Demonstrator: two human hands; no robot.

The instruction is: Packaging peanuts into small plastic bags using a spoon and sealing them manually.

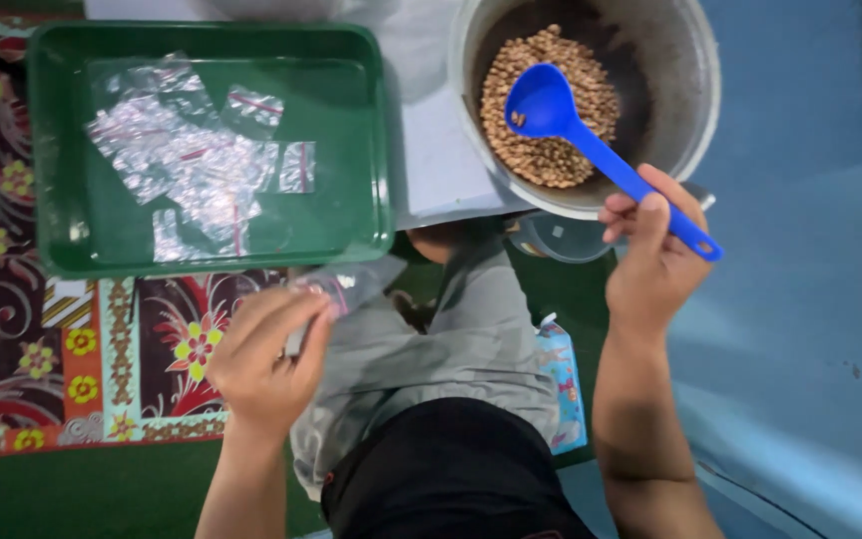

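head view: right hand (655, 262) fingers grip a blue scoop (591, 135) nearly empty over the beans (549, 105), left hand (266, 354) fingers pinch an unfilled small bag (343, 287), the green tray (351, 235) holds only empty bags (192, 165).

Looks like a home, work done sitting on the floor. Evidence: patterned floral mat (72, 349) at lower left of frame, blue floor covering (800, 299) on the right, person's bent knee in grey trousers (451, 329) at centre. Household gear only: green plastic tray (52, 150) upper left, metal pot (695, 90) of brown beans upper right. No bench or shop fittings.
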